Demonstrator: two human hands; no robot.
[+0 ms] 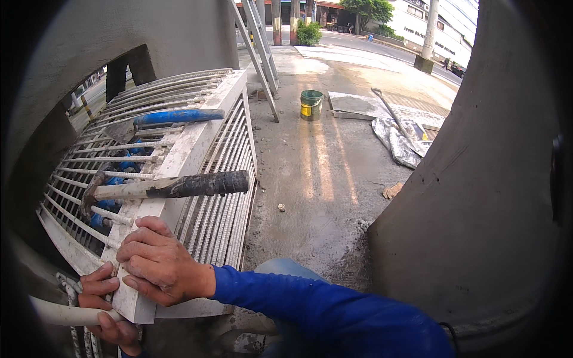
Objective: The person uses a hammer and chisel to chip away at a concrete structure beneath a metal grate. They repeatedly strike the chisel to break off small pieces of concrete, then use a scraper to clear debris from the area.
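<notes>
My right hand (160, 262) is closed over the near end of a white metal grille frame (191, 140), fingers curled on its top bar and thumb along the side. Just below and left, my left hand (110, 307) wraps around a white pipe (68, 313) beside the frame's corner; the frame hides part of it. A hammer (173, 187) with a black-wrapped grip lies across the bars, its handle sticking out to the right. Farther back rests a trowel (179, 116) with a blue handle. Blue fittings (128, 164) show between the bars.
A ladder (256, 53) stands beyond the grille. On the concrete floor sit a green bucket (311, 105), a flat board (358, 105), and a shovel (394, 116) over a crumpled silvery sheet (394, 140). A curved grey wall (471, 197) rises at right. Farther off runs a road.
</notes>
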